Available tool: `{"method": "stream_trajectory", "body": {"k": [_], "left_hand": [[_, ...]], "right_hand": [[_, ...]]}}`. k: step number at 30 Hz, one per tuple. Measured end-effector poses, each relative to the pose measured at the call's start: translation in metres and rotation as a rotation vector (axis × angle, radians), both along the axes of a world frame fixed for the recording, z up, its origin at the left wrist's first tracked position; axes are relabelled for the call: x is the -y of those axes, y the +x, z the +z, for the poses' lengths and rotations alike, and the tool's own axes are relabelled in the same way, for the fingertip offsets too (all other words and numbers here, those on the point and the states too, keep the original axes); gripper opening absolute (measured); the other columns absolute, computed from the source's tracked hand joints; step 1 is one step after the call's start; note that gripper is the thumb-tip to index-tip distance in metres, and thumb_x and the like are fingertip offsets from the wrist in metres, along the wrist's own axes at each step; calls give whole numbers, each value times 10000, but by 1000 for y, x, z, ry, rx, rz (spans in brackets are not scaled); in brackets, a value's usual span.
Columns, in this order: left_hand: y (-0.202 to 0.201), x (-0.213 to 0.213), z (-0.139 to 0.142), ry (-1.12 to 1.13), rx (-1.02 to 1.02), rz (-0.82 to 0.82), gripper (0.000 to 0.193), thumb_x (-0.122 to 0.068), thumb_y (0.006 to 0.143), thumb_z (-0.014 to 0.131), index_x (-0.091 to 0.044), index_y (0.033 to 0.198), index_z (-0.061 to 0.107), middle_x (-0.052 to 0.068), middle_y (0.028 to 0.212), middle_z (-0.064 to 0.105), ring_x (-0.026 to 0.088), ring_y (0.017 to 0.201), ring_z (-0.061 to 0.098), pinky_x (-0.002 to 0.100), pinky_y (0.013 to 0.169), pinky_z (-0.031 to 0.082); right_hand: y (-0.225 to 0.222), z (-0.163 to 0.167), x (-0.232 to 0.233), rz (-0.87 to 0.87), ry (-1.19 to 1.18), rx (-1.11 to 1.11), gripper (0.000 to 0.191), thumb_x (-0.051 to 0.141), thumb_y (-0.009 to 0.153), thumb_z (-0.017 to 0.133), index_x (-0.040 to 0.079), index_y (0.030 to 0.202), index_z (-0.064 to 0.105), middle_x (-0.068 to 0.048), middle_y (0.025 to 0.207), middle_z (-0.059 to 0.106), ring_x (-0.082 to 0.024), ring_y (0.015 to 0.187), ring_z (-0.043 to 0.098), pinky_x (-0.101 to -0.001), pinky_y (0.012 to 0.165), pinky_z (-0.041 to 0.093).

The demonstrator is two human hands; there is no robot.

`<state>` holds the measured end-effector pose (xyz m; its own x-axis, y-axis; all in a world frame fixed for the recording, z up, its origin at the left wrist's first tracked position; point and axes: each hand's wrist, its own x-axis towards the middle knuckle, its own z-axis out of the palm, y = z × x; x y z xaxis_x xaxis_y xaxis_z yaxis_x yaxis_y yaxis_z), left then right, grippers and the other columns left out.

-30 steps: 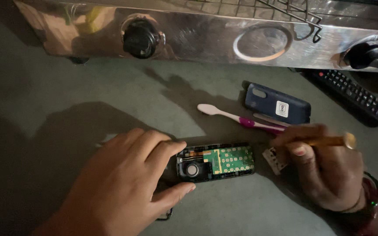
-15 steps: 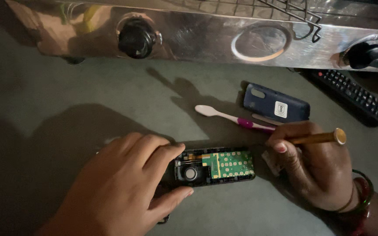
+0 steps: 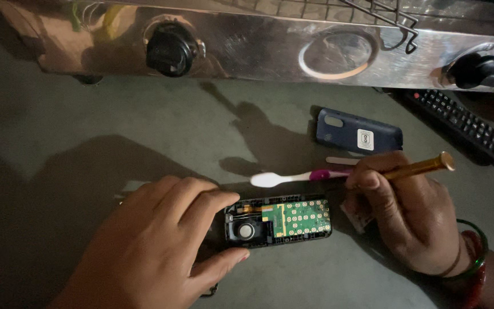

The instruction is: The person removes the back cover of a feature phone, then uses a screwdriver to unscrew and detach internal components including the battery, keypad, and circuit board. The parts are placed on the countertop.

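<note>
While the left hand (image 3: 161, 240) is gripping one end of an opened phone (image 3: 278, 220) on the grey floor (image 3: 87, 126), its green circuit board is lying exposed. The right hand (image 3: 407, 220) is clasping a brass-coloured screwdriver (image 3: 421, 167) beside it. Behind, the blue back cover (image 3: 358, 133) is lying off, carrying a small white rectangular label, near a toothbrush (image 3: 298, 177).

1. A dull grey tabletop (image 3: 87, 131) carries everything.
2. On it lie an opened phone (image 3: 278, 220) with its green circuit board bared, a white-and-pink toothbrush (image 3: 293, 178), a dark blue back cover (image 3: 357, 133) and a black remote control (image 3: 465, 127).
3. A steel stove (image 3: 258, 51) stands along the far edge.
</note>
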<state>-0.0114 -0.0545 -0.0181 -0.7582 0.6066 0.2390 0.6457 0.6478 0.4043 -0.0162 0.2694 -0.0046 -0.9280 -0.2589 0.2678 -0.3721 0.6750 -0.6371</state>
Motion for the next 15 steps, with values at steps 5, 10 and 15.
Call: {"method": "stream_trajectory", "body": {"k": [5, 10, 15], "left_hand": [[1, 0, -2, 38, -9, 14, 666, -559, 878, 771, -60, 1288, 607, 144, 1148, 642, 318, 1095, 655, 530, 945, 507], [2, -1, -2, 10, -9, 24, 677, -571, 881, 767, -70, 1305, 601, 146, 1161, 638, 327, 1112, 647, 538, 960, 495], [1, 0, -2, 24, 2, 16, 668, -557, 887, 761, -62, 1305, 598, 148, 1167, 636, 336, 1122, 643, 545, 962, 495]], "right_hand": [[2, -2, 0, -24, -37, 42, 273, 219, 1100, 409, 23, 1036, 587, -22, 704, 646, -103, 557, 615, -254, 478, 508], [0, -4, -2, -18, -18, 53, 268, 226, 1108, 414, 43, 1029, 593, 0, 700, 651, -87, 560, 623, -238, 473, 508], [-2, -3, -3, 37, 39, -35, 262, 208, 1099, 464, 15, 1069, 639, -2, 734, 675, -86, 608, 652, -234, 518, 540]]}}
